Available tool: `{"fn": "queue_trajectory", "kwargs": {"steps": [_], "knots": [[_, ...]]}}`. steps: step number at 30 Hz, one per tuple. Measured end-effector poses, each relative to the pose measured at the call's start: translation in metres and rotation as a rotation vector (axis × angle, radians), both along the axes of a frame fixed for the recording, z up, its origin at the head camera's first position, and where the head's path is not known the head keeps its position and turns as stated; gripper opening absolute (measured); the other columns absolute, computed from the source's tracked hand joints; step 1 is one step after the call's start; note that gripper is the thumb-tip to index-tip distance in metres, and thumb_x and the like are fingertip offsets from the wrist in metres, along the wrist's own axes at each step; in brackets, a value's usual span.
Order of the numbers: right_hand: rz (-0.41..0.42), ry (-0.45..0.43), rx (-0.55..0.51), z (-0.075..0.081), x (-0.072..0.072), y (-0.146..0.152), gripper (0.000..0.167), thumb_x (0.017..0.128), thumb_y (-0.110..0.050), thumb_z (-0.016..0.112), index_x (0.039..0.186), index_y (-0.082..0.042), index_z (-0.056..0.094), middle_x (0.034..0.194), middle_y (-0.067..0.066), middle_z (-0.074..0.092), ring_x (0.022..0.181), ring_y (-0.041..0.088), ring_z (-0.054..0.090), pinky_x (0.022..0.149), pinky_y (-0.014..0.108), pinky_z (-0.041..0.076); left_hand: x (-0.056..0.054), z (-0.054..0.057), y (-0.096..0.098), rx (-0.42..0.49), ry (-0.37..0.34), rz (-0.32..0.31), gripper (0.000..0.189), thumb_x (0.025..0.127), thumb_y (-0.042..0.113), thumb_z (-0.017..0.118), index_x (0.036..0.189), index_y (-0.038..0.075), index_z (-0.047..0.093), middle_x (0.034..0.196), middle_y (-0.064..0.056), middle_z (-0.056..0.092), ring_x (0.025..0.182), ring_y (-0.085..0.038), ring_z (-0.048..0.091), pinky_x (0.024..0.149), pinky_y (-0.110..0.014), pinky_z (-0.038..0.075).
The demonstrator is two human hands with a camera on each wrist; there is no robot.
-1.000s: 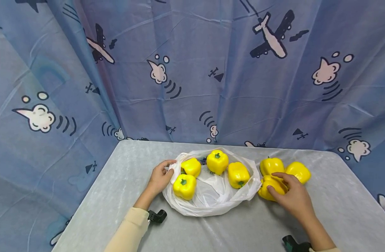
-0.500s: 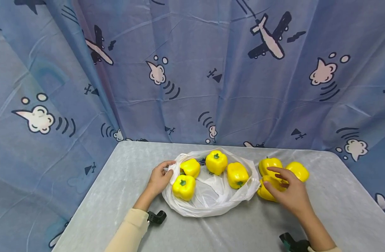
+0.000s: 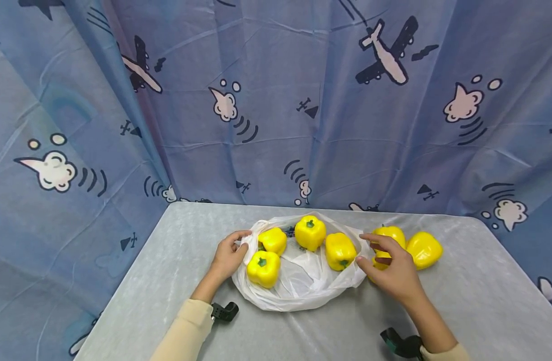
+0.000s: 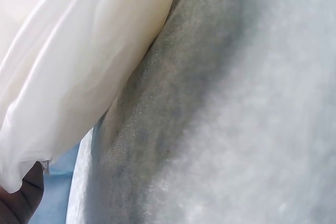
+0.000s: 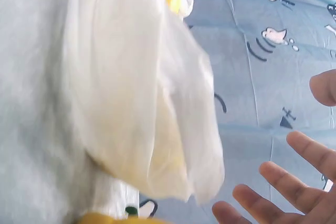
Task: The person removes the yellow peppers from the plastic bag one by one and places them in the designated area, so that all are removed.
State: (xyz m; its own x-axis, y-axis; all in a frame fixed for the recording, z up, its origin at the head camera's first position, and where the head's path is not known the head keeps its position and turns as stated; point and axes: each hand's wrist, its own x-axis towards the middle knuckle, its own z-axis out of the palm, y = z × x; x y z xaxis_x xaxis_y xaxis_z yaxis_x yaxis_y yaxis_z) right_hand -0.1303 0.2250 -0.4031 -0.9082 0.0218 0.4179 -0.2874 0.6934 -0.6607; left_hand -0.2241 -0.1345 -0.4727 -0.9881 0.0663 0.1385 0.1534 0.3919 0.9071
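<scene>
A white plastic bag (image 3: 298, 302) stands with its mouth spread wide and several yellow bell peppers (image 3: 263, 269) inside. My left hand (image 3: 227, 256) pinches the bag's rim on the left side; in the left wrist view a dark sliver of that hand shows at the bag's lower corner. My right hand (image 3: 395, 273) hovers at the bag's right rim, fingers spread and holding nothing, as the right wrist view confirms. Right of the bag sit three more peppers: one at the far right (image 3: 424, 249), one behind my fingers (image 3: 391, 232), and one mostly hidden by my right hand.
Grey cloth covers the table (image 3: 176, 240), whose back edge meets a blue curtain (image 3: 257, 165) printed with planes and clouds. A black wrist mount (image 3: 225, 311) sits on my left forearm, another (image 3: 401, 344) on my right.
My right hand has moved left, from the nearest loose pepper to the bag's right rim, leaving that pepper behind. The left hand stays in place on the bag.
</scene>
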Motion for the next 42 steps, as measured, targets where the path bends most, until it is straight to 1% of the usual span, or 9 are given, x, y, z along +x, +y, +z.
{"fn": "queue_trajectory", "kwargs": {"steps": [4, 9, 15, 22, 26, 29, 32, 35, 42], "knots": [[0.04, 0.008, -0.019, 0.003, -0.002, -0.011, 0.045, 0.079, -0.015, 0.077, 0.122, -0.01, 0.063, 0.121, 0.014, 0.061, 0.104, 0.038, 0.062, 0.075, 0.049, 0.057, 0.0, 0.0, 0.0, 0.0, 0.002, 0.002, 0.032, 0.091, 0.01, 0.056, 0.121, 0.016, 0.066, 0.112, -0.013, 0.058, 0.051, -0.008, 0.043, 0.043, -0.02, 0.038], [0.085, 0.007, -0.025, 0.001, -0.005, -0.023, 0.044, 0.079, -0.015, 0.077, 0.121, -0.012, 0.063, 0.12, 0.01, 0.062, 0.105, 0.035, 0.062, 0.077, 0.044, 0.057, -0.001, 0.001, 0.001, 0.005, 0.0, -0.004, 0.033, 0.09, 0.01, 0.056, 0.121, 0.016, 0.065, 0.112, -0.013, 0.058, 0.051, -0.008, 0.043, 0.043, -0.02, 0.038], [0.135, 0.002, -0.033, -0.003, -0.009, -0.037, 0.044, 0.077, -0.013, 0.077, 0.12, -0.012, 0.064, 0.121, 0.01, 0.062, 0.104, 0.033, 0.061, 0.079, 0.048, 0.056, -0.001, 0.002, 0.002, 0.001, 0.017, -0.009, 0.033, 0.091, 0.008, 0.055, 0.121, 0.014, 0.066, 0.111, -0.013, 0.058, 0.05, -0.007, 0.042, 0.043, -0.019, 0.037], [0.175, -0.034, -0.047, -0.007, -0.014, -0.054, 0.043, 0.077, -0.014, 0.077, 0.118, -0.015, 0.064, 0.12, 0.006, 0.063, 0.105, 0.033, 0.061, 0.078, 0.047, 0.056, -0.001, 0.003, 0.003, 0.008, 0.036, -0.004, 0.034, 0.089, 0.005, 0.056, 0.121, 0.012, 0.066, 0.109, -0.016, 0.058, 0.05, -0.003, 0.042, 0.044, -0.018, 0.037], [0.204, -0.051, -0.044, -0.011, -0.016, -0.065, 0.044, 0.076, -0.016, 0.078, 0.118, -0.017, 0.064, 0.119, 0.003, 0.064, 0.104, 0.029, 0.061, 0.077, 0.046, 0.056, -0.001, 0.002, 0.003, 0.002, 0.035, -0.009, 0.034, 0.089, 0.005, 0.056, 0.121, 0.012, 0.066, 0.109, -0.015, 0.058, 0.051, -0.003, 0.043, 0.044, -0.018, 0.037], [0.23, -0.05, -0.035, -0.013, -0.017, -0.075, 0.045, 0.075, -0.017, 0.078, 0.118, -0.018, 0.065, 0.118, 0.002, 0.064, 0.102, 0.022, 0.059, 0.075, 0.042, 0.056, 0.0, 0.002, 0.003, 0.005, 0.032, -0.013, 0.034, 0.09, 0.006, 0.056, 0.122, 0.012, 0.065, 0.108, -0.015, 0.058, 0.051, -0.005, 0.044, 0.043, -0.018, 0.038], [0.25, -0.047, -0.03, -0.016, -0.018, -0.084, 0.046, 0.074, -0.018, 0.079, 0.118, -0.018, 0.064, 0.118, 0.001, 0.064, 0.101, 0.019, 0.058, 0.074, 0.041, 0.056, 0.001, 0.002, 0.003, 0.004, 0.03, -0.013, 0.033, 0.09, 0.007, 0.055, 0.122, 0.012, 0.065, 0.108, -0.014, 0.058, 0.051, -0.006, 0.044, 0.043, -0.019, 0.038], [0.267, -0.058, -0.038, -0.019, -0.018, -0.094, 0.047, 0.074, -0.019, 0.078, 0.119, -0.018, 0.064, 0.12, 0.0, 0.063, 0.103, 0.02, 0.059, 0.075, 0.041, 0.056, 0.002, 0.001, 0.003, 0.002, 0.02, -0.009, 0.033, 0.091, 0.008, 0.055, 0.122, 0.013, 0.065, 0.109, -0.013, 0.058, 0.052, -0.007, 0.044, 0.044, -0.019, 0.038], [0.329, -0.096, -0.058, -0.031, -0.02, -0.118, 0.053, 0.074, -0.022, 0.08, 0.123, -0.016, 0.062, 0.123, 0.002, 0.063, 0.104, 0.03, 0.063, 0.075, 0.04, 0.058, 0.002, 0.0, 0.002, -0.002, 0.016, 0.001, 0.033, 0.09, 0.008, 0.056, 0.122, 0.014, 0.065, 0.109, -0.014, 0.058, 0.051, -0.005, 0.043, 0.043, -0.019, 0.037]]}}
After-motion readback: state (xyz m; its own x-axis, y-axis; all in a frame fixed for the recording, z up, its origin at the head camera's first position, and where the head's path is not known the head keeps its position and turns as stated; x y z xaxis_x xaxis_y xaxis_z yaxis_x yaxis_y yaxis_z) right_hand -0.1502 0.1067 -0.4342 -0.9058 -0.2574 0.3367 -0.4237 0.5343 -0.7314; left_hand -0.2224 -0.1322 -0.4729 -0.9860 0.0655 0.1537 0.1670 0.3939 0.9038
